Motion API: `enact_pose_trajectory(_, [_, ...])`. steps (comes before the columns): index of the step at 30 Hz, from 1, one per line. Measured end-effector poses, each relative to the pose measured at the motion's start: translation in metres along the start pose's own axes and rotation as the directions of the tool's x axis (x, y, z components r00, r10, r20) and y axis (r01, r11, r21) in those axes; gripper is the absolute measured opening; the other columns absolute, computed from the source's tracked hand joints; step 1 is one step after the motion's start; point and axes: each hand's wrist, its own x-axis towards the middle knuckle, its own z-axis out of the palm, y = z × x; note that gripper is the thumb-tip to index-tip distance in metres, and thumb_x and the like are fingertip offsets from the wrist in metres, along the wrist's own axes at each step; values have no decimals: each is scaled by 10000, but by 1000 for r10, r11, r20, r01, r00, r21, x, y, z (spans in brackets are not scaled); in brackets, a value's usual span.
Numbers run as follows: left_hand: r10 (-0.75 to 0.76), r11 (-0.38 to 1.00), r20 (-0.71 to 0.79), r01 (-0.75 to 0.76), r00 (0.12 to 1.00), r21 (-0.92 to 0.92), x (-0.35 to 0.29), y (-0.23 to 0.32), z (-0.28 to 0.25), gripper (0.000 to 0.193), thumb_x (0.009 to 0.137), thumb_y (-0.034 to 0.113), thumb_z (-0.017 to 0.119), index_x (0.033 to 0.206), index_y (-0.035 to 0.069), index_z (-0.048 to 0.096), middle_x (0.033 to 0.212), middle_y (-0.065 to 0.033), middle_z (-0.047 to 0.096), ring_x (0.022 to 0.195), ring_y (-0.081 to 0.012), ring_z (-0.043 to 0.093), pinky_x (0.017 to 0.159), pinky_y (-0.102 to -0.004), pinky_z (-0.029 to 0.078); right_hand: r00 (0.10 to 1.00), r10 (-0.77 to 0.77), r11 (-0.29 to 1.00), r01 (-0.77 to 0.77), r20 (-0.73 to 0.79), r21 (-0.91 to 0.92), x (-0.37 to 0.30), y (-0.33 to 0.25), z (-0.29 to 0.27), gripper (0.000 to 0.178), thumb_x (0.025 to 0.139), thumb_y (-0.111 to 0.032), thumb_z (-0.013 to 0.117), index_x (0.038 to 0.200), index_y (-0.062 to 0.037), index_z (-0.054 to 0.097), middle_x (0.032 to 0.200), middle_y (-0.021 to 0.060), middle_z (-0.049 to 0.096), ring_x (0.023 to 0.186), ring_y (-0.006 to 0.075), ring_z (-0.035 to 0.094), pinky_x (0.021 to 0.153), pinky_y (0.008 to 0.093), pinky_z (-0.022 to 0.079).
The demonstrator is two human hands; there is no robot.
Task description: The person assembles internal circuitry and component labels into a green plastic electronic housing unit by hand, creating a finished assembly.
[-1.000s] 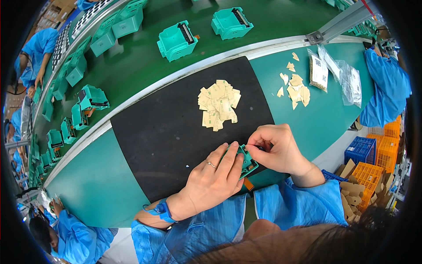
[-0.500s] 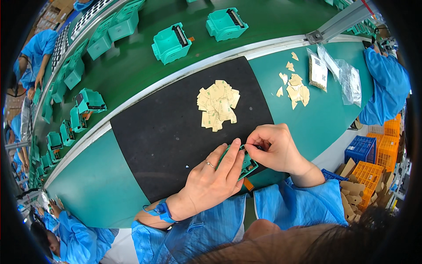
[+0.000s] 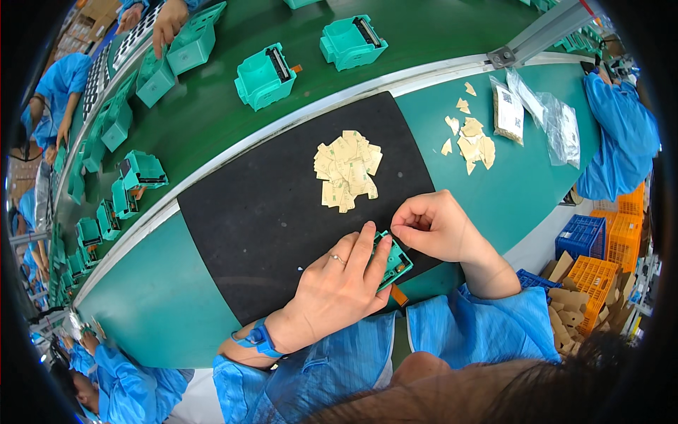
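A small green plastic housing [image 3: 394, 265] rests at the near right edge of the black mat [image 3: 261, 219], partly covered by my left hand [image 3: 339, 284]. The fingers of that hand lie over the housing and grip it against the mat. An orange flat cable [image 3: 400, 295] sticks out at its near side. My right hand [image 3: 432, 225] is pinched, thumb against index finger, just off the housing's far right corner; whatever is between the fingertips is too small to make out. Beyond both hands lies a pile of cream paper pieces [image 3: 348, 169] on the mat.
Across the far side runs a green conveyor [image 3: 205, 127] carrying several green housings [image 3: 265, 76]. Torn cream scraps [image 3: 474, 143] and clear plastic bags [image 3: 562, 131] lie on the right of the table. Orange crates [image 3: 590, 283] stand below. Co-workers in blue sit around.
My right hand has drawn slightly right, away from the housing. The conveyor's housings have shifted left and nearer. A co-worker's hand has appeared at the upper left.
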Motion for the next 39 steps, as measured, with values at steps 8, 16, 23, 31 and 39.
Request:
enact_pose_trajectory(8, [-21, 1000, 10, 21, 1000, 1, -4, 1, 4, 510, 642, 301, 665, 1057, 15, 590, 1152, -170, 518, 966, -228, 533, 694, -263, 522, 995, 48, 991, -58, 85, 117, 7, 9, -4, 39, 776, -19, 608, 786, 18, 615, 655, 18, 606, 570, 27, 524, 492, 178, 409])
enact_pose_trajectory(16, [-108, 941, -95, 71, 990, -332, -5, 4, 2, 420, 523, 136, 764, 885, 42, 575, 1099, -165, 516, 911, -290, 559, 744, -371, 509, 993, -8, 955, -28, 118, 296, -5, 7, -10, 61, 784, -43, 613, 808, 13, 606, 644, 18, 598, 570, 30, 515, 503, 189, 409])
enact_pose_trajectory(23, [89, 956, -491, -213, 867, -202, -13, -5, 22, 529, 546, 95, 797, 968, 93, 479, 1116, -199, 487, 1022, -350, 536, 915, -478, 430, 977, -202, 961, 184, 66, 208, -28, -45, -10, 86, 789, -8, 621, 845, -17, 556, 646, -7, 581, 561, 14, 509, 472, 172, 382])
enact_pose_trajectory(31, [122, 908, -517, -306, 847, -287, -22, -10, 35, 610, 592, 11, 767, 1072, 120, 407, 1228, -221, 375, 1123, -400, 447, 929, -470, 433, 936, -353, 934, 352, -2, 60, -37, -49, -4, 128, 723, -8, 579, 785, -18, 468, 553, 71, 533, 477, 165, 530, 453, 280, 399])
enact_pose_trajectory(39, [141, 923, -523, -303, 840, -237, -25, -12, 33, 649, 593, 60, 789, 1085, 127, 371, 1225, -212, 383, 1104, -388, 460, 917, -464, 441, 932, -361, 931, 359, -38, -63, -39, -51, 3, 139, 706, -33, 583, 736, -29, 447, 542, 85, 518, 470, 244, 529, 440, 326, 390])
